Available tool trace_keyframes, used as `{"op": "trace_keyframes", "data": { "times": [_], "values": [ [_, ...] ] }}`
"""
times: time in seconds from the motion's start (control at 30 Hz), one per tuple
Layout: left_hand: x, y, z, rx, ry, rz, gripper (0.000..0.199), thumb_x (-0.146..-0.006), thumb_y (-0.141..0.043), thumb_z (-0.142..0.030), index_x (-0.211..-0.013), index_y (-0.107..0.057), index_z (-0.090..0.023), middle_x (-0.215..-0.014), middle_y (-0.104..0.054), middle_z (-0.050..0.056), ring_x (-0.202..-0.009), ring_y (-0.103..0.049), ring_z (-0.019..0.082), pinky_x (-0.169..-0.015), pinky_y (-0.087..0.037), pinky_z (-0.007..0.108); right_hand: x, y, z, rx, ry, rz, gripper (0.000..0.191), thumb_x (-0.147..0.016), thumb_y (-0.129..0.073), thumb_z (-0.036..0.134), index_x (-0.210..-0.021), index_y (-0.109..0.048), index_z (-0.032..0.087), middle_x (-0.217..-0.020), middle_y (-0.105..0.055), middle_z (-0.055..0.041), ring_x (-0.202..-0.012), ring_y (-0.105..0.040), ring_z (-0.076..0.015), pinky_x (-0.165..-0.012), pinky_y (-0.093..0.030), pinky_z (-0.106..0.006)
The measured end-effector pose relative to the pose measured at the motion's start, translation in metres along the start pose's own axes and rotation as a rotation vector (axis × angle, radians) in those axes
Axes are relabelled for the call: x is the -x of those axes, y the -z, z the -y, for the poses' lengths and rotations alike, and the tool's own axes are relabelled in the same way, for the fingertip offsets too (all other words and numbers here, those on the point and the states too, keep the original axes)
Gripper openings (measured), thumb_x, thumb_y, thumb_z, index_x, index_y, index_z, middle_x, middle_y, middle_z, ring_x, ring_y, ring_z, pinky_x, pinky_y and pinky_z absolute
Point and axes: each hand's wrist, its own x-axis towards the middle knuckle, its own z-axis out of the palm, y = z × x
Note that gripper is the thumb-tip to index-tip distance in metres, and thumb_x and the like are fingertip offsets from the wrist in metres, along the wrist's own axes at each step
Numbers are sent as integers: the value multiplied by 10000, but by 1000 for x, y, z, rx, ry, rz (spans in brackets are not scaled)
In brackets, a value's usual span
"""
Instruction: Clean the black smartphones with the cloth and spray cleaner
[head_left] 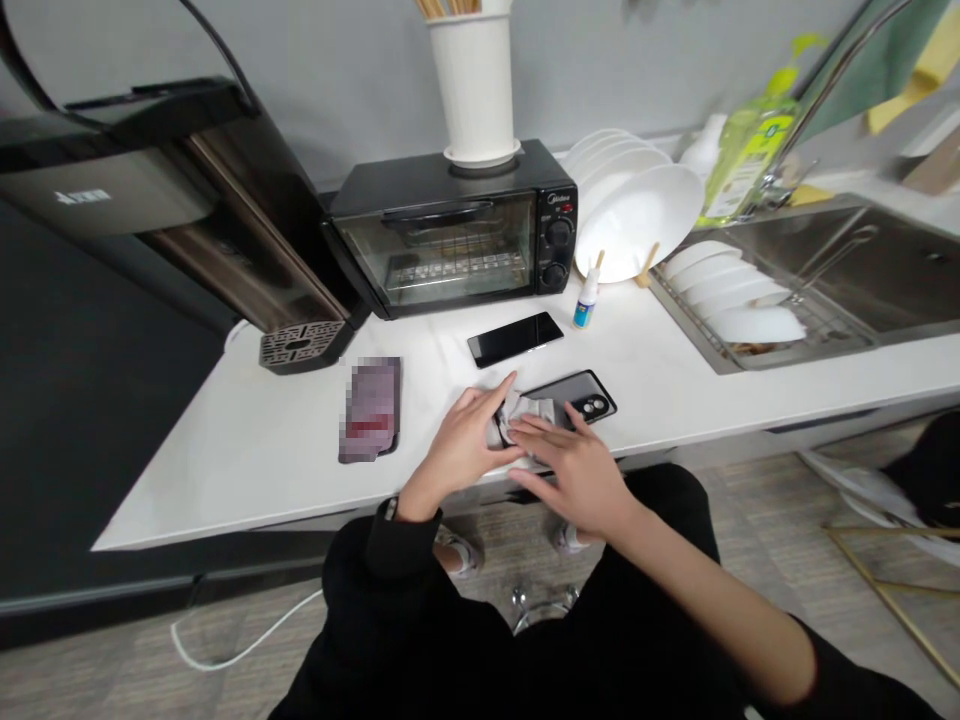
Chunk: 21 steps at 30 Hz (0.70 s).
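My left hand [470, 437] rests at the near edge of the white counter, thumb and fingers apart around the left side of a crumpled pale cloth [534, 408]. With its fingers spread, my right hand [574, 460] touches the cloth from the right. Under the cloth lies a dark phone case or phone [571, 387], its camera part showing at the right. Behind it is a black phone [515, 340], screen up. A small white bottle with a blue label [586, 302] stands to the right of that phone. At the left lies a purple, partly blurred phone-shaped item [373, 405].
Along the back stand a dark drinks machine [247, 230], a black toaster oven [450, 250] with a white cup [476, 90] on top, and racked white plates [637, 220]. A sink [885, 270] holding bowls [731, 290] is at the right, with a green soap bottle [750, 150] behind it.
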Motion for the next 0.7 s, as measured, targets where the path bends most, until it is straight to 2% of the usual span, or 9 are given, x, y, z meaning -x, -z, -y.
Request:
{"op": "trace_keyframes", "data": {
  "times": [0.1, 0.17, 0.27, 0.37, 0.47, 0.57, 0.63, 0.7],
  "values": [
    [-3, -1, -4, 16, -21, -4, 1046, -835, -833, -396, -1671, -206, -340, -1466, -631, 49, -1194, -534, 289, -1093, -434, 444, 10, 18, -37, 102, -126, -99, 391, -1080, -487, 460, -1349, -677, 250, -1369, -716, -95, -1330, -636, -294, -1269, -144, -668],
    [-5, -2, -6, 24, -38, -12, 1039, -837, -834, -398, -1666, -209, -360, -1494, -617, 27, -1191, -528, 283, -1110, -419, 450, 6, 19, -45, 185, -195, -171, 431, -1069, -502, 487, -1353, -675, 213, -1380, -703, -132, -1325, -637, -326, -1261, -95, -699],
    [-4, -2, -5, 33, -22, -18, 1009, -856, -810, -377, -1671, -218, -319, -1466, -631, 52, -1188, -522, 290, -1081, -443, 438, -7, 3, -21, 159, -128, -125, 555, -1024, -545, 579, -1364, -661, 157, -1401, -682, -169, -1367, -598, -349, -1266, -149, -673],
    [0, -1, -2, 16, 14, -2, 1001, -856, -788, -311, -1676, -217, -262, -1406, -648, 86, -1173, -532, 294, -1045, -468, 419, -10, -7, 5, 28, 12, -12, 615, -1007, -536, 633, -1375, -650, 154, -1426, -668, -155, -1381, -591, -310, -1274, -232, -599],
    [0, 0, -3, 21, 19, 3, 1025, -852, -803, -364, -1678, -202, -283, -1433, -635, 79, -1185, -533, 299, -1068, -453, 432, -1, 7, -12, 38, -8, -6, 502, -1045, -509, 567, -1376, -657, 221, -1416, -683, -106, -1355, -617, -294, -1274, -199, -630],
    [-3, -1, -6, 29, -19, -2, 1049, -838, -827, -410, -1673, -198, -332, -1487, -615, 48, -1210, -523, 301, -1112, -419, 459, 5, 20, -38, 174, -143, -124, 440, -1072, -482, 485, -1369, -667, 218, -1392, -696, -121, -1319, -643, -323, -1258, -132, -699],
    [-4, -2, -5, 29, -34, -9, 1042, -839, -827, -388, -1672, -203, -333, -1489, -615, 50, -1213, -525, 298, -1109, -424, 456, 2, 15, -33, 194, -157, -142, 515, -1046, -514, 540, -1366, -666, 166, -1382, -696, -162, -1327, -633, -347, -1256, -154, -690],
    [-2, -2, -2, 29, -31, -19, 1018, -845, -812, -334, -1672, -218, -308, -1473, -619, 70, -1214, -528, 295, -1087, -445, 437, -6, 2, -13, 114, -66, -77, 627, -992, -563, 633, -1360, -666, 136, -1374, -700, -174, -1361, -603, -346, -1267, -208, -630]
  ]
}}
